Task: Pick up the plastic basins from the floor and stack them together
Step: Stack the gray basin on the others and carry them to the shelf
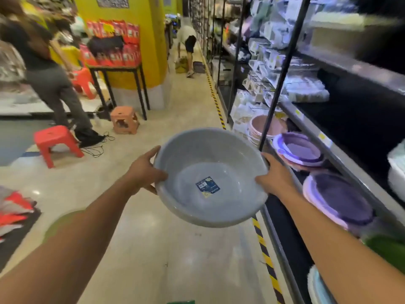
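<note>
Both forearms reached forward from the bottom of the view, and each hand gripped the rim of one grey basin (pixel 210 176) held in the air above the aisle floor (pixel 153 249). The left hand (pixel 146 172) clamped the left rim, thumb over the lip and fingers beneath. The right hand (pixel 274 178) clamped the right rim in the same manner.

Handling judgement: the basin appeared to be thin moulded plastic, light and moderately stiff, with a smooth wall likely to slip under a one-sided pinch. The rolled rim offered the firmest hold; opposed grips at two points kept it level. A blue label (pixel 207 187) lay on the inside bottom.

Clearance: the open aisle ran ahead and to the left. A shelf unit (pixel 328 150) stood close on the right, its black upright post (pixel 274 102) just beyond the right hand. Purple basins (pixel 300 150) rested on the lower shelf. Striped tape (pixel 265 255) marked the shelf edge on the floor. A red stool (pixel 54 139) and an orange stool (pixel 125 119) stood well apart to the left. Two other persons occupied the aisle farther off.
</note>
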Demonstrator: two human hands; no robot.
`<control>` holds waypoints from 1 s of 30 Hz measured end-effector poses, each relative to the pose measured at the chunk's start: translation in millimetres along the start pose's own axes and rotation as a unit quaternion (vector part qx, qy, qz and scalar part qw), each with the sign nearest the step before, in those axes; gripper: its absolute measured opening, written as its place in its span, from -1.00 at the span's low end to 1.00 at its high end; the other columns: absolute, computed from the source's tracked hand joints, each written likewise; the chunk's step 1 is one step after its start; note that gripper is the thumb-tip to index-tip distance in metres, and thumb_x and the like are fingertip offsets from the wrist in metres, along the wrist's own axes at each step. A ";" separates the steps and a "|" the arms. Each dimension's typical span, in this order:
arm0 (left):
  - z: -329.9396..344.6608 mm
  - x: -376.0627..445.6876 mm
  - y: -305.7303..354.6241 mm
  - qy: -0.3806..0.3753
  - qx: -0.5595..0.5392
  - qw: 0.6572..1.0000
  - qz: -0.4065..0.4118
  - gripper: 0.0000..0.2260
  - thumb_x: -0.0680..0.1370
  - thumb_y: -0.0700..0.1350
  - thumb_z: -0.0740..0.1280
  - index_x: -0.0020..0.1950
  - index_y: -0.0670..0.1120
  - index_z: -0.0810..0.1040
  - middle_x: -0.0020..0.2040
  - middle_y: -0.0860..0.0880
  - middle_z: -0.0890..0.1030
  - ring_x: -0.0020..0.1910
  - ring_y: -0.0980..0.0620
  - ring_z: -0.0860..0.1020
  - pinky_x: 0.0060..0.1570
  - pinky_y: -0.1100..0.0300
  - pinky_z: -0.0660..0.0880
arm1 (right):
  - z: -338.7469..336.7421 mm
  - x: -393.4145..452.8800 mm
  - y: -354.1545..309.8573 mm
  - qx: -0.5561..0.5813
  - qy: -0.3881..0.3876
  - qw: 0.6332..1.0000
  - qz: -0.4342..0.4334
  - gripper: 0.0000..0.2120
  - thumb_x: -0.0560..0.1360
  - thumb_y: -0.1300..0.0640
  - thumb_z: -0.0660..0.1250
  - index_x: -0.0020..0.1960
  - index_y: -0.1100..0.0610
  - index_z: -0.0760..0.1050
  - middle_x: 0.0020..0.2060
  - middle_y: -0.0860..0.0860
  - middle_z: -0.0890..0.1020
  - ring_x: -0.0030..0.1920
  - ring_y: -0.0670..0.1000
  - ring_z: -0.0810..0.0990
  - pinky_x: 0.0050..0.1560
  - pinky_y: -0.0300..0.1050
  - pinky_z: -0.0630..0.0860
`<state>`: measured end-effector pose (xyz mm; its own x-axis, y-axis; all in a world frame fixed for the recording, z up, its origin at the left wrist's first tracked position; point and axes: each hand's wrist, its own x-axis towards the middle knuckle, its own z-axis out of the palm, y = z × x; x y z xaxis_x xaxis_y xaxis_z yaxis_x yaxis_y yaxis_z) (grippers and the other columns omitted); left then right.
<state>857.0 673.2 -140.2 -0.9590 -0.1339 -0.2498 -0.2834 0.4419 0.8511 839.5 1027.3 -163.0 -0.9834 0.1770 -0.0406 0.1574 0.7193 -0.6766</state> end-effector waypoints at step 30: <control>-454.1 -45.3 -280.3 0.345 -0.115 0.912 -0.190 -0.12 0.27 -0.31 0.53 0.40 0.34 0.32 0.08 0.01 0.54 -0.04 -0.11 0.61 -0.36 -0.03 0.65 | 462.2 6.6 -489.7 -0.033 -0.248 0.934 -0.254 -0.26 0.31 0.24 0.37 0.42 -0.15 0.32 0.12 0.05 0.59 0.06 0.14 0.55 -0.04 -0.05 0.49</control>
<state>981.5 152.6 -157.7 -0.5380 -0.8001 -0.2654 -0.5108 0.0590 0.8577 714.1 365.7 -171.7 -0.8511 -0.5198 -0.0741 -0.3510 0.6682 -0.6560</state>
